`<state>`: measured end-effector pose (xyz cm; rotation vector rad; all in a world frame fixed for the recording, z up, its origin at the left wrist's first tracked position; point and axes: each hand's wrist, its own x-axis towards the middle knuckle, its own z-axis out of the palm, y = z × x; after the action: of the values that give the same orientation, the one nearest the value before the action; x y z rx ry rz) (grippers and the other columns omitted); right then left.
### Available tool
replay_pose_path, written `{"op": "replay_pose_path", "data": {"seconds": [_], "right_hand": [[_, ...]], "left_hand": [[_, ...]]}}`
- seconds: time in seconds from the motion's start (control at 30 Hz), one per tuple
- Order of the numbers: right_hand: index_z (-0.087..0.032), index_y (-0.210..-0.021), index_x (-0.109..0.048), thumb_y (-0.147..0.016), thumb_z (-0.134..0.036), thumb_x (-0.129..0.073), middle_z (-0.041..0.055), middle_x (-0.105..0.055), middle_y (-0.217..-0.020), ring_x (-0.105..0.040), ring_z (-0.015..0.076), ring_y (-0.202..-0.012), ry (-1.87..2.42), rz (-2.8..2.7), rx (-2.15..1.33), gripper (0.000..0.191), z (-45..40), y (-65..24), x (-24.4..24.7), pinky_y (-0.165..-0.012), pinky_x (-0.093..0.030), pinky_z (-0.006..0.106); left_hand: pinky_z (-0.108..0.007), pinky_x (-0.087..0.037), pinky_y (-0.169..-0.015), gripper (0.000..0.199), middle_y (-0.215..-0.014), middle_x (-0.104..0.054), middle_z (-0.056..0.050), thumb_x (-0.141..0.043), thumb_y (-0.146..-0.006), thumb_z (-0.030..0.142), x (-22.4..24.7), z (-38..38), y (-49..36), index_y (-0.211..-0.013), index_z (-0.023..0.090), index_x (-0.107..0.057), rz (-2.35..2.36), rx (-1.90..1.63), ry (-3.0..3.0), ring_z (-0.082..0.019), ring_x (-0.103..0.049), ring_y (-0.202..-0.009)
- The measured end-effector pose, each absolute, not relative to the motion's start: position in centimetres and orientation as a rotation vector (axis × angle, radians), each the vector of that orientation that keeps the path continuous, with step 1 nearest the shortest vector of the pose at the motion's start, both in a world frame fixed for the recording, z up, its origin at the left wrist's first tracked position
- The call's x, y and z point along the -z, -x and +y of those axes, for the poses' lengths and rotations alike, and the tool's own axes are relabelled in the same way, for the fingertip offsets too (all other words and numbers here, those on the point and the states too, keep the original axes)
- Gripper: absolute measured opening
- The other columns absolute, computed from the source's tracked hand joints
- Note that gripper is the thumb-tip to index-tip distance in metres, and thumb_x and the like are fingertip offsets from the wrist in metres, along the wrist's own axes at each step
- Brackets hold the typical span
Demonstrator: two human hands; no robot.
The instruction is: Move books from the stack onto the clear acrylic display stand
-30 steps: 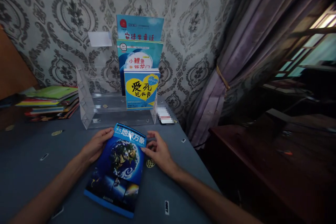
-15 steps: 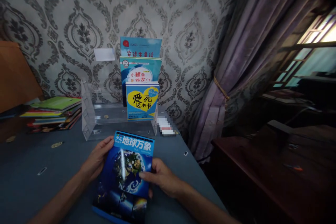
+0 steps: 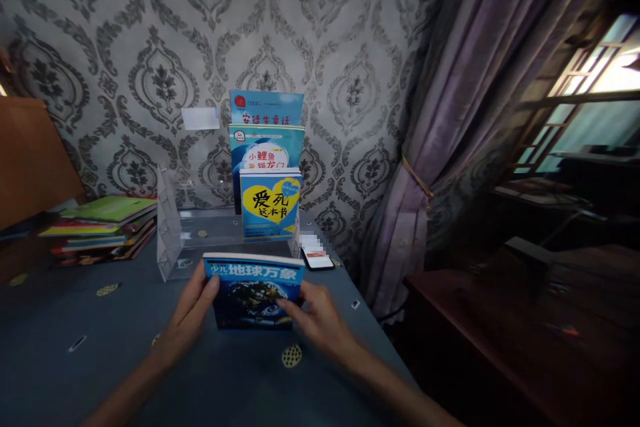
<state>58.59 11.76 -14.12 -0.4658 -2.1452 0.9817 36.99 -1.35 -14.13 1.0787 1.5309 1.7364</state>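
Note:
A blue book (image 3: 255,297) with a picture of the Earth on its cover is held between both hands, tilted so its top edge shows. My left hand (image 3: 193,307) grips its left side, thumb on the front. On the right side my right hand (image 3: 320,317) is closed on it, thumb across the cover. Just beyond stands a clear acrylic book rack (image 3: 167,227). Its right part carries a blue book with a yellow heart (image 3: 270,207) in front, a teal book (image 3: 267,147) behind that, and a light blue book (image 3: 267,107) at the back.
Left of the rack lies a stack of books and magazines (image 3: 105,223) on the blue-grey tablecloth (image 3: 125,373). A phone (image 3: 317,260) rests by the rack's right side. A purple curtain (image 3: 415,180) hangs at the right, near a dark red table (image 3: 450,307).
The Earth book has been tipped from lying back to more upright, its top edge now facing me. Both hands moved with it, and the view shifted slightly.

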Motion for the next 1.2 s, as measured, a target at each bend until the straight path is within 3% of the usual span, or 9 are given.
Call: {"op": "replay_pose_path", "data": {"seconds": [0.17, 0.43, 0.63, 0.77, 0.93, 1.2], "right_hand": [[-0.026, -0.104, -0.067, -0.1, -0.043, -0.05, 0.0031, -0.072, -0.086, -0.067, 0.0226, -0.079, 0.58, -2.106, -0.925, 0.024, 10.0, -58.7, 17.1, -0.079, -0.054, 0.033], [-0.025, -0.106, -0.064, -0.102, -0.04, -0.05, 0.0063, -0.074, -0.098, -0.071, 0.0236, -0.093, 0.597, -2.143, -0.937, 0.021, 9.6, -59.3, 18.1, -0.084, -0.055, 0.031], [-0.022, -0.106, -0.062, -0.102, -0.035, -0.052, 0.0044, -0.071, -0.092, -0.068, 0.0194, -0.084, 0.582, -2.133, -0.901, 0.017, 9.8, -59.1, 18.4, -0.078, -0.054, 0.029], [-0.021, -0.104, -0.059, -0.103, -0.032, -0.05, 0.0041, -0.069, -0.091, -0.065, 0.0179, -0.081, 0.487, -2.146, -0.82, 0.013, 10.1, -59.1, 18.6, -0.074, -0.052, 0.027], [-0.022, -0.111, -0.057, -0.103, -0.028, -0.05, 0.0043, -0.068, -0.091, -0.063, 0.0185, -0.08, 0.432, -2.155, -0.785, 0.013, 10.2, -59.1, 18.4, -0.074, -0.053, 0.029], [-0.023, -0.105, -0.054, -0.097, -0.02, -0.049, 0.0005, -0.061, -0.083, -0.055, 0.0144, -0.066, 0.428, -2.184, -0.78, 0.01, 10.1, -59.3, 18.1, -0.058, -0.047, 0.025]], "left_hand": [[-0.039, -0.024, -0.127, 0.063, -0.148, -0.059, -0.005, -0.07, -0.085, 0.052, 17.0, -1.3, -37.6, -0.141, 0.026, -0.059, 1.617, -1.721, -1.052, -0.03, -0.026, -0.156], [-0.043, -0.01, -0.131, 0.073, -0.161, -0.045, -0.006, -0.061, -0.09, 0.058, 18.5, -1.7, -37.9, -0.153, 0.027, -0.044, 1.633, -1.643, -1.123, -0.029, -0.019, -0.158], [-0.045, -0.027, -0.127, 0.078, -0.155, -0.051, -0.012, -0.061, -0.09, 0.06, 18.4, -1.8, -37.5, -0.155, 0.021, -0.04, 1.633, -1.602, -1.279, -0.031, -0.037, -0.151], [-0.046, -0.042, -0.119, 0.071, -0.146, -0.058, -0.013, -0.057, -0.094, 0.055, 19.3, -1.8, -36.6, -0.153, 0.02, -0.039, 1.658, -1.565, -1.432, -0.031, -0.051, -0.14], [-0.045, -0.045, -0.116, 0.064, -0.137, -0.064, -0.012, -0.057, -0.095, 0.051, 20.3, -1.9, -35.8, -0.15, 0.02, -0.042, 1.719, -1.53, -1.511, -0.03, -0.056, -0.135], [-0.044, -0.053, -0.105, 0.05, -0.12, -0.068, -0.012, -0.057, -0.096, 0.046, 20.9, -2.1, -35.1, -0.139, 0.02, -0.051, 1.809, -1.457, -1.648, -0.028, -0.064, -0.119]]}}
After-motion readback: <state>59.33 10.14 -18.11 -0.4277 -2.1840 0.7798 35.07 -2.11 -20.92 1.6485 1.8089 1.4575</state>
